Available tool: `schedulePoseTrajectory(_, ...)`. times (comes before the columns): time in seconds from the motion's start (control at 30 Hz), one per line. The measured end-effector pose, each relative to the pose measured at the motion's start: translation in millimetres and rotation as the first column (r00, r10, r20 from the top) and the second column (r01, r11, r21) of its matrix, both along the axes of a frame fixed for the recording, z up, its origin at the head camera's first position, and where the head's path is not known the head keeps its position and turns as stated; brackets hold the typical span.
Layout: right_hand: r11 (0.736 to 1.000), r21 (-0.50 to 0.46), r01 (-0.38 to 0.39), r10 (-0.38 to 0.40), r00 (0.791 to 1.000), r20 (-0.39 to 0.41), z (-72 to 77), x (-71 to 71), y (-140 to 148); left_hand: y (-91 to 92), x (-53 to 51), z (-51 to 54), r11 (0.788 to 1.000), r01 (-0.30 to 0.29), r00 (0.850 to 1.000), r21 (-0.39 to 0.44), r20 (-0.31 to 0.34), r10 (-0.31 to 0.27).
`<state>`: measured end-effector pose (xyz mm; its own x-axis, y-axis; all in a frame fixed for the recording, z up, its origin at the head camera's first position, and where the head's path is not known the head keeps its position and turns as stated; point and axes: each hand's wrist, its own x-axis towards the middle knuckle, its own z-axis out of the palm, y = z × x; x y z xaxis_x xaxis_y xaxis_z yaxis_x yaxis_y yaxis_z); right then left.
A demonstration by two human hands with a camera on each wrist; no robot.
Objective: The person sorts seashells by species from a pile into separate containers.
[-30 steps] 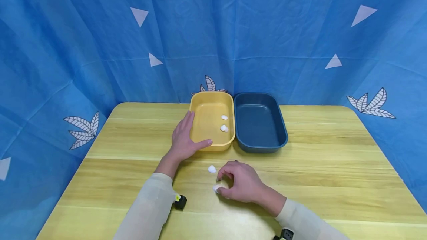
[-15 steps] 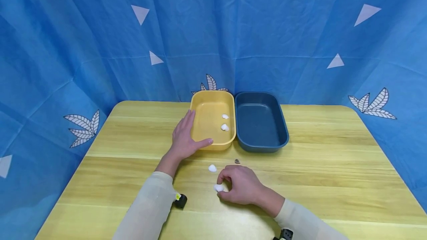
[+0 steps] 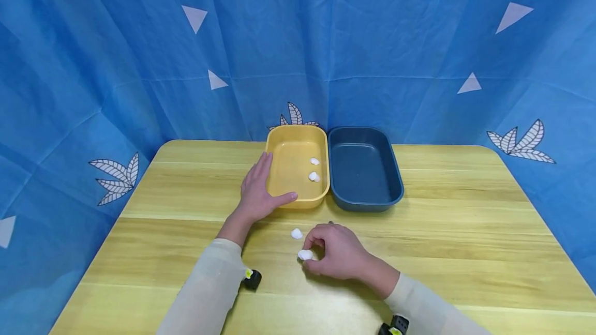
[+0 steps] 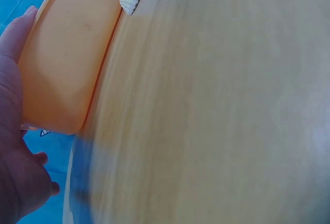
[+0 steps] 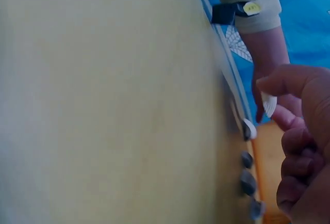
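Note:
My right hand [image 3: 339, 252] pinches a small white seashell [image 3: 305, 255] between thumb and forefinger, just above the wooden table. Its ridged surface shows in the right wrist view, where the shell [image 5: 268, 104] sits at the fingertips. A second white seashell [image 3: 296, 233] lies on the table between that hand and the yellow tray [image 3: 298, 203]. My left hand [image 3: 257, 196] rests against the tray's left side, fingers spread along it and thumb at the front rim. Several white shells [image 3: 314, 176] lie inside the yellow tray.
A dark blue tray [image 3: 365, 206] stands against the yellow tray's right side. Several dark shell-like pieces [image 5: 248, 182] lie on the table in the right wrist view; in the head view my right hand mostly hides them. A blue curtain [image 3: 372, 40] hangs behind the table.
The right thumb and forefinger have closed on the white seashell, and it has shifted slightly away from the person. The left hand keeps its place on the yellow tray.

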<state>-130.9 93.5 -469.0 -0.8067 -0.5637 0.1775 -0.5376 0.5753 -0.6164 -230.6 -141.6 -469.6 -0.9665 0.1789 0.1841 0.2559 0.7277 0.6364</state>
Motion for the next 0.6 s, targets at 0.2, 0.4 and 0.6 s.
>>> schedulePoseTrajectory(0.2, 0.999, -0.045, 0.026, -0.027, 0.999, -0.017, 16.8, -5.8, 2.4, 0.0, 0.8, 2.2, 1.000, 0.005, 1.000, 0.010, 0.005, -0.005)
schedulePoseTrajectory(0.4, 0.993, -0.110, 0.050, -0.054, 0.998, -0.041, 31.5, -15.4, 4.4, 0.1, 0.7, 2.2, 1.000, 0.003, 1.000, 0.011, -0.004, -0.003)
schedulePoseTrajectory(0.6, 0.988, -0.140, 0.067, -0.078, 0.994, -0.076, 44.5, -28.4, 6.3, 0.1, 0.3, 1.5, 1.000, -0.007, 1.000, 0.004, 0.008, 0.007)
